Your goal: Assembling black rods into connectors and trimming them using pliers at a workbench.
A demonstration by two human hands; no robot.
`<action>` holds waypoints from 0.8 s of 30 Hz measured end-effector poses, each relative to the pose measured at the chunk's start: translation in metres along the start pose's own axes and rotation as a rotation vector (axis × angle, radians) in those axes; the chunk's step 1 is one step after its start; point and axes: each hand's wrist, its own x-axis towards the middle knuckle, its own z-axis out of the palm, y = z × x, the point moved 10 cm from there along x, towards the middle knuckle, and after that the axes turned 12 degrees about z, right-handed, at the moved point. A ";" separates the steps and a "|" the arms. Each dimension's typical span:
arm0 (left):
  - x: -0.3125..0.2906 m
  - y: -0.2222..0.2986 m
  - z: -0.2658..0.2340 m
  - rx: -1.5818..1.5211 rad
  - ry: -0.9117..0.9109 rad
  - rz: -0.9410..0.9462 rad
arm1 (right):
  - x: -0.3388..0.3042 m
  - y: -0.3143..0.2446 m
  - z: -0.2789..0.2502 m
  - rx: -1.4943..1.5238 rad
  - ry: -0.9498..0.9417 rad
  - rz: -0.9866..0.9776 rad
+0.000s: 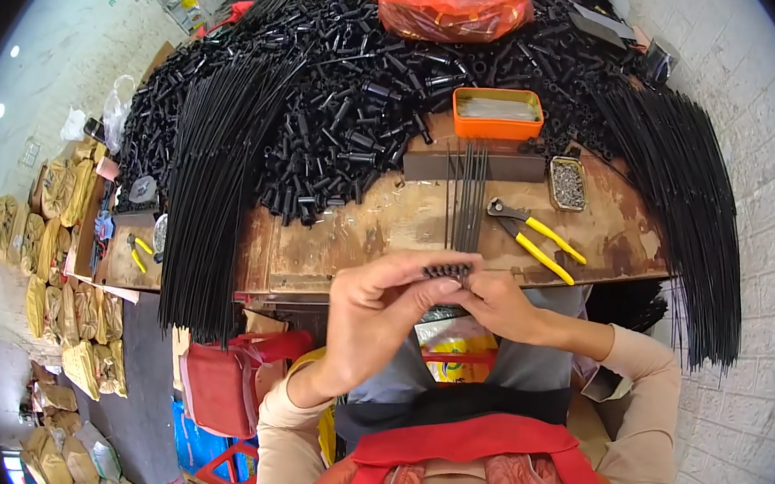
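Observation:
A small bundle of thin black rods (pixel 469 203) is gripped in both hands at the table's near edge. My left hand (pixel 375 312) closes on the near ends between thumb and fingers, where a row of dark round tips shows. My right hand (pixel 505 307) presses against the same ends from the right, its fingers bent. The rods' far parts reach over the table toward a dark grey block (pixel 509 168). Right of the rods lie end-cutting pliers (pixel 539 239) with yellow handles. A small tray of tiny metal pieces (pixel 567 183) stands beyond them.
A heap of black tubular parts (pixel 327 94) covers the far table. Long black rods hang over the edge at left (pixel 213 195) and right (pixel 684 207). An orange box (pixel 496 129) and a red plastic bag (pixel 449 12) stand at the back. A red stool (pixel 219 390) is below left.

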 end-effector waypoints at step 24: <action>-0.024 -0.012 0.013 -0.024 -0.058 0.150 | 0.214 0.093 -0.154 -1.025 0.096 0.086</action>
